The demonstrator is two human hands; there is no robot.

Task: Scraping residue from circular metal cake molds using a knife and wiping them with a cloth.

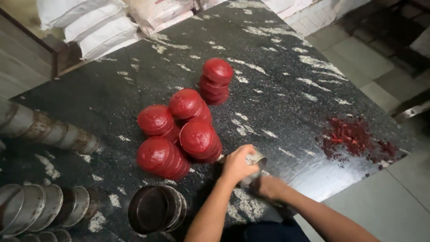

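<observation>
Gripping a small round metal tin (253, 164) by its rim, the left hand (237, 165) curls over it just beside the stacks of red cakes (179, 134), tipping it on the dark stone counter (277, 89) while the right hand (268, 187) presses flat beneath, seemingly steadying it.

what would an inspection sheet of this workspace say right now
surface: dark speckled stone counter, flour-like white smears on it
job's things: small metal tin held upside down on the counter; five stacks of round red cakes beside it
clutter: red crumbs at the right; rows of empty tins at the left, a nested stack of tins at the near edge
hands: left hand on top of the tin, right hand low against its side
cables: nothing seen
surroundings: white sacks at the far end, tiled floor at the right
</observation>
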